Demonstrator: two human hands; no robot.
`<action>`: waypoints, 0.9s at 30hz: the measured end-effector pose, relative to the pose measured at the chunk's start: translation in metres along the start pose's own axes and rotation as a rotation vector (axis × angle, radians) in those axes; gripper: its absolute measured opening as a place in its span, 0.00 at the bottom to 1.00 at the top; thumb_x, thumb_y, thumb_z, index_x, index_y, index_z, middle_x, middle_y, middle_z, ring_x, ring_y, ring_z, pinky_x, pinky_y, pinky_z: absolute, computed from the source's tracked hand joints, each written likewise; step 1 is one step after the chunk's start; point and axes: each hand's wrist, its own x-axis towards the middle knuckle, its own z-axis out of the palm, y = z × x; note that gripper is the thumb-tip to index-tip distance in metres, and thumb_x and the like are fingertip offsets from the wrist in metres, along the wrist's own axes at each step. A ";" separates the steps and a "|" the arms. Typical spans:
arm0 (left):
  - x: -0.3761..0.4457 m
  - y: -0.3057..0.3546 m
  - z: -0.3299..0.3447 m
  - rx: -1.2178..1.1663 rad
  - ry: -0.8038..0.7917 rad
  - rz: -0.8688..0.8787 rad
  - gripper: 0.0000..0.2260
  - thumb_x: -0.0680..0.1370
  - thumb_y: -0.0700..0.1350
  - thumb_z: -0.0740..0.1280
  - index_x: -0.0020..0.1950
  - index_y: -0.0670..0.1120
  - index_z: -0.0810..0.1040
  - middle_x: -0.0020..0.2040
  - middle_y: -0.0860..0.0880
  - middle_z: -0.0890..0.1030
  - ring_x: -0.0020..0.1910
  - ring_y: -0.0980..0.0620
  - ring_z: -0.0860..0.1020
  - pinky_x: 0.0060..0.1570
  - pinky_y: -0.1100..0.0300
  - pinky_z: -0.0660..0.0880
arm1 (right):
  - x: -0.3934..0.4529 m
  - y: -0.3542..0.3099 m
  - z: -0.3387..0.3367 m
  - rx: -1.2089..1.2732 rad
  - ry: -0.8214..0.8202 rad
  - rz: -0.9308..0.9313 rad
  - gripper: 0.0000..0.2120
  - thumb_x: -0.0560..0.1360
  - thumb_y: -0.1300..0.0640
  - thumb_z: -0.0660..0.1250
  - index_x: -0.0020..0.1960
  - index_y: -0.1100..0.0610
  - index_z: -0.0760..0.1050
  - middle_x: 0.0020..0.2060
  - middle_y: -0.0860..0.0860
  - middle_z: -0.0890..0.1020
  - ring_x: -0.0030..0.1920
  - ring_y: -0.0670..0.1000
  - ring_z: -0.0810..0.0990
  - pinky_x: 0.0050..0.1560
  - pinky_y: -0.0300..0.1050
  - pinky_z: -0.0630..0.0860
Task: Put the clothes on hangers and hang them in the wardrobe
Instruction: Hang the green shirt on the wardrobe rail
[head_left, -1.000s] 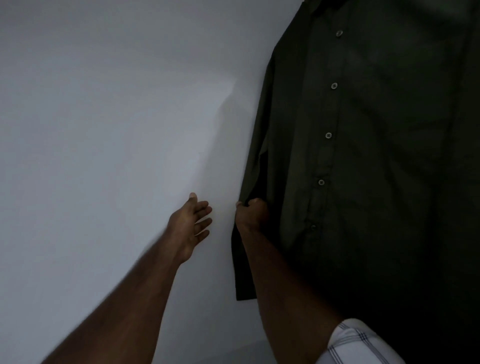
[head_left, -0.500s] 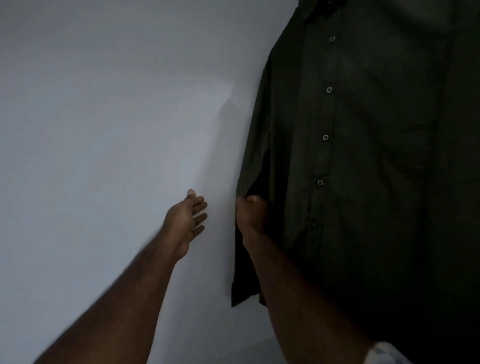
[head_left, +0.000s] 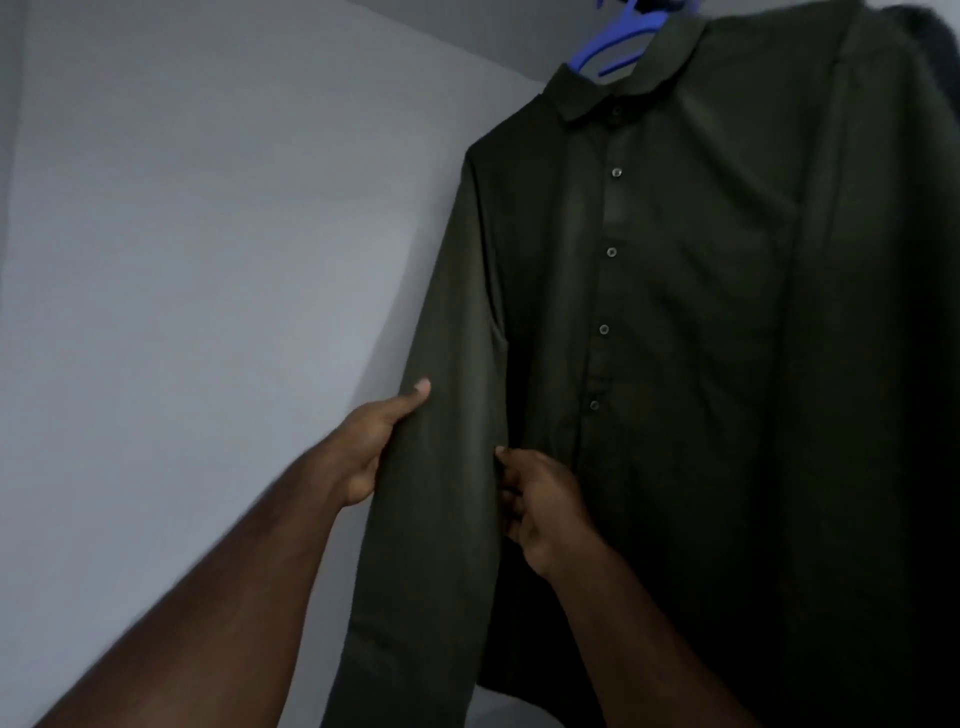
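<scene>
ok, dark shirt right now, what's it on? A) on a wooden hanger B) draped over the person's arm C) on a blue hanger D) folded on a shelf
C: the blue hanger pokes out above the collar of the dark shirt, which hangs full length while the left hand and right hand hold its sleeve.

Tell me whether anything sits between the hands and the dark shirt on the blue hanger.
Nothing visible does. The left hand already grips the outer edge of the shirt's sleeve, thumb on the front, and the right hand holds its inner edge. The dark shirt hangs on the blue hanger beside the pale wall.
</scene>
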 end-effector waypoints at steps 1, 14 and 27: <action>-0.003 0.003 0.002 0.037 0.064 0.043 0.21 0.74 0.55 0.74 0.61 0.43 0.82 0.57 0.43 0.85 0.54 0.45 0.84 0.55 0.51 0.80 | 0.001 0.002 -0.001 -0.063 0.025 -0.018 0.07 0.78 0.54 0.68 0.52 0.56 0.80 0.43 0.55 0.84 0.40 0.53 0.80 0.42 0.47 0.77; -0.044 0.026 -0.025 0.796 0.866 0.658 0.12 0.77 0.40 0.66 0.60 0.47 0.78 0.53 0.45 0.81 0.50 0.41 0.79 0.50 0.50 0.75 | -0.024 -0.004 0.006 -0.251 0.088 -0.128 0.08 0.77 0.58 0.72 0.54 0.54 0.77 0.48 0.53 0.84 0.44 0.50 0.82 0.36 0.41 0.77; -0.072 0.025 0.011 1.004 0.830 0.633 0.16 0.78 0.43 0.65 0.65 0.53 0.74 0.60 0.50 0.78 0.52 0.44 0.79 0.48 0.51 0.74 | -0.046 -0.026 0.042 -0.312 -0.129 -0.272 0.12 0.77 0.57 0.71 0.60 0.55 0.76 0.46 0.53 0.83 0.41 0.48 0.82 0.40 0.44 0.80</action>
